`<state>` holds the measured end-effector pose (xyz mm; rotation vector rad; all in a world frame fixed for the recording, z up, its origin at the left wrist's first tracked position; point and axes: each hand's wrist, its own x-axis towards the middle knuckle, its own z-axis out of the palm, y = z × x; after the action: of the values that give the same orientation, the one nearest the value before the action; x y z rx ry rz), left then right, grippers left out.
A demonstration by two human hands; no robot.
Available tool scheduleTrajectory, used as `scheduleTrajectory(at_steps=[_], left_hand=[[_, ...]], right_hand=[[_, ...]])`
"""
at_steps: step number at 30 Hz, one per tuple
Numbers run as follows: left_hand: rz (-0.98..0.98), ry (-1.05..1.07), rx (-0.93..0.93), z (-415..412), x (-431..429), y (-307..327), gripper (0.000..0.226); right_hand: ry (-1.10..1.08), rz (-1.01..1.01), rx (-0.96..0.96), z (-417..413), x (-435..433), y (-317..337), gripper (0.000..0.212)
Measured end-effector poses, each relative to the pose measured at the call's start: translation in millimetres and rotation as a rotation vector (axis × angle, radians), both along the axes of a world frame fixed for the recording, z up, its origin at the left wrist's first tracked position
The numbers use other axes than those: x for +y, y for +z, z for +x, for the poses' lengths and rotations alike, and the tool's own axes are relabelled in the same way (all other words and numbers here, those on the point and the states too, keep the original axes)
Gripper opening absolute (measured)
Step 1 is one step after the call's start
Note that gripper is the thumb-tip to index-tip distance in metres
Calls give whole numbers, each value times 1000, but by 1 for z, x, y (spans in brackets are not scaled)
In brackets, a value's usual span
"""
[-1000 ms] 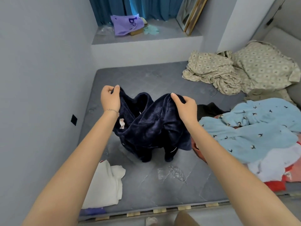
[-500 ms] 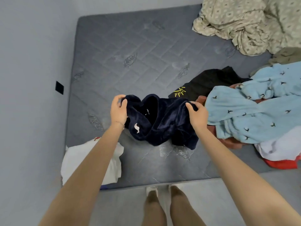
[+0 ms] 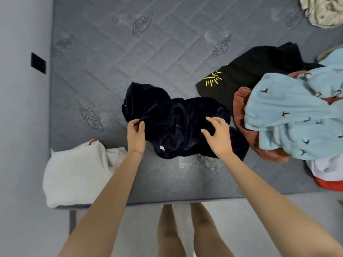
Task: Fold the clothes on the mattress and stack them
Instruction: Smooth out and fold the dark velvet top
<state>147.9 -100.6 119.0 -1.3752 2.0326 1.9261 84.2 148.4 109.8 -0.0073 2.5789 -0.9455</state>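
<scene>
1. The navy garment (image 3: 176, 123) lies crumpled on the mattress (image 3: 130, 52), near its front edge and about midway across.
2. Its long axis runs roughly left to right, tilted so the left end sits farther away and the right end nearer. A small pale tag shows at its near edge. Which end is the top of the garment cannot be told.
3. The left hand (image 3: 136, 133) is at the garment's left edge, fingers curled and pinching a fold of the fabric, thumb on top.
4. The right hand (image 3: 217, 136) is over the garment's right half, palm down, fingers spread and loosely bent, gripping nothing. Whether the fingertips touch the fabric cannot be told.
5. The hands are apart, with the garment's middle between them. Both forearms reach forward from the front edge, and the person's legs stand against that edge.
6. To the left, a white cloth (image 3: 74, 173) covers the front left corner, just beside the left wrist.
7. To the right, a pile is close by: a rust garment (image 3: 241, 108) nearly touches the navy one, a blue garment (image 3: 297, 112) lies over it, and a black garment (image 3: 250, 71) with a yellow print sits behind.
8. Beyond the navy garment the quilted mattress is bare up to the wall (image 3: 22, 108) on the left, with beige bedding (image 3: 323, 12) in the far right corner.
</scene>
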Motion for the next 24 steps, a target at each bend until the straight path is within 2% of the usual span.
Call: scheduleTrajectory(at_steps=[3, 10, 13, 15, 17, 20, 24], left_hand=[[7, -54, -4, -2, -1, 11, 33], [-80, -445, 210, -31, -14, 89, 17], [-115, -593, 304, -43, -24, 135, 14], [-130, -670, 341, -49, -33, 166, 15], [-156, -740, 362, -53, -42, 196, 14], [-240, -789, 398, -54, -52, 233, 11], [-324, -671, 477, -46, -54, 254, 5]], right_hand=[[74, -80, 11, -4, -20, 13, 51], [360, -245, 28, -37, -71, 86, 70], [502, -278, 30, -49, -88, 128, 72], [570, -305, 40, -54, -98, 157, 69], [595, -323, 75, -57, -105, 186, 58], [558, -326, 98, -56, -116, 222, 18], [479, -353, 144, -50, -128, 247, 37]])
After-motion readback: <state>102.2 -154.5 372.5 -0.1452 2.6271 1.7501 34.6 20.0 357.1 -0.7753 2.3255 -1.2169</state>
